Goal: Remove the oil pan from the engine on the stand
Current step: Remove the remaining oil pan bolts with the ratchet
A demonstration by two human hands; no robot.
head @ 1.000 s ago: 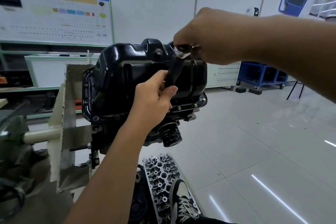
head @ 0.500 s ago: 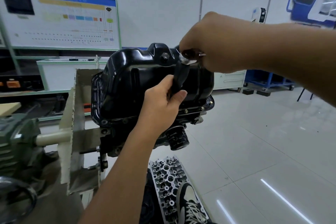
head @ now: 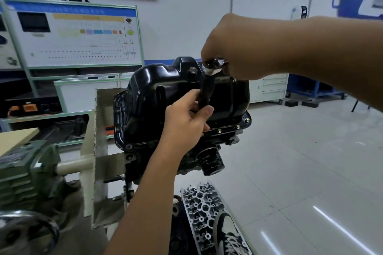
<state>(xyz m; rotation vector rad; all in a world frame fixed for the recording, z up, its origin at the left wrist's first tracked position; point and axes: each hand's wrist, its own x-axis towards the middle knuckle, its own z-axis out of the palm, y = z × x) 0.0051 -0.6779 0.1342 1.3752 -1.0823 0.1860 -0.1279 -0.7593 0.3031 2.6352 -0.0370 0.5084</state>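
Training workshop; engine stand (head: 97,151), wall charts (head: 78,35), tool cabinet (head: 269,89).

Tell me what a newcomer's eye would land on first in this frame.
First the glossy black oil pan, centre frame, atop the engine on its stand, flange bolts along its lower right edge still in place. Then both hands on a dark tool in front of it: the left hand grips its lower end, the right hand its top. A cylinder head lies on the floor below.

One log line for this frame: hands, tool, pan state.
left hand grips tool handle | right hand holds tool head | oil pan on engine | flange bolts in place
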